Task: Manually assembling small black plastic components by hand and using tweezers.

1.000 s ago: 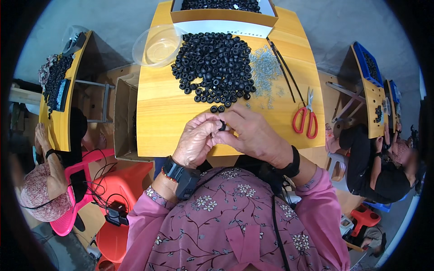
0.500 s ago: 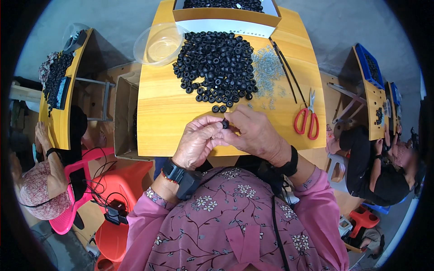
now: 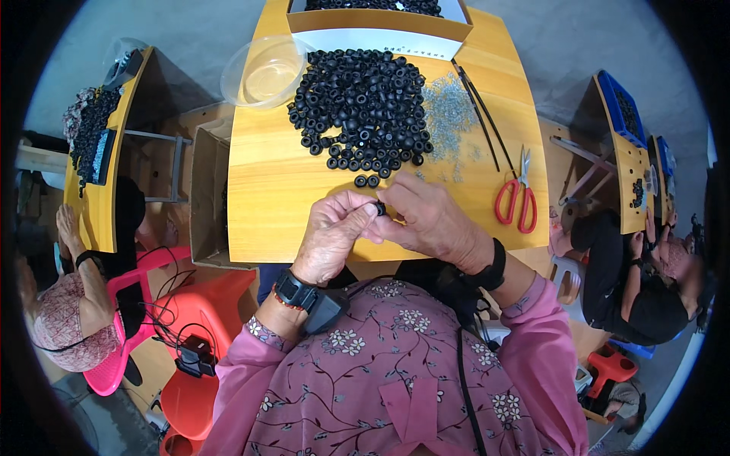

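Observation:
Close to the table's near edge, my left hand (image 3: pixel 334 232) pinches a small round black piece (image 3: pixel 379 207) between thumb and fingers. My right hand (image 3: pixel 430 220) meets it there, its fingers closed around the same piece; whether anything else is in them is hidden. Just beyond my fingertips lie two loose black rings (image 3: pixel 366 181). Behind these spreads a large pile of small black ring-shaped pieces (image 3: pixel 357 106), which look like rubber. To its right is a heap of tiny clear bits (image 3: pixel 450 110).
Red-handled scissors (image 3: pixel 517 199) and two thin black rods (image 3: pixel 487 114) lie on the right of the wooden table (image 3: pixel 274 182). A clear plastic bowl (image 3: pixel 262 72) stands back left, an open box (image 3: pixel 380 42) at the back. Other people sit at tables on both sides.
My hands stay together at nearly the same place, with a slight shift of the fingers around the black piece. The table things appear slightly displaced in view.

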Motion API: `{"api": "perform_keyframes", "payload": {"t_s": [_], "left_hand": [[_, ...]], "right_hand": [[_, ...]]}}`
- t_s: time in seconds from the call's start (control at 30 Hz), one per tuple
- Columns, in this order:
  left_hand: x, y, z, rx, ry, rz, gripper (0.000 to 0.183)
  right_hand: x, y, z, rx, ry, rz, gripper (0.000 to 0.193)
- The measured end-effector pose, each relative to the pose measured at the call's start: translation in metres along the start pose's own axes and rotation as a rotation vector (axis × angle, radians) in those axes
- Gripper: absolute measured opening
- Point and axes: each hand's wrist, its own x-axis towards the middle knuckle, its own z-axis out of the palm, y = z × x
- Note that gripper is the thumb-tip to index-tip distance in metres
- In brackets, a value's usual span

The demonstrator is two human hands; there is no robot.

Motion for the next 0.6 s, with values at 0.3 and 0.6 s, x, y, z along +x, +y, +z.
{"api": "perform_keyframes", "payload": {"t_s": [0.3, 0.6], "left_hand": [[0.000, 0.013, 0.007, 0.327, 0.069, 0.050, 0.012], [0.002, 0.004, -0.006, 0.050, 0.011, 0.006, 0.013]], "right_hand": [[0.001, -0.004, 0.007, 0.005, 0.034, 0.060, 0.024], [-0.001, -0.005, 0.010, 0.080, 0.035, 0.095, 0.024]]}}
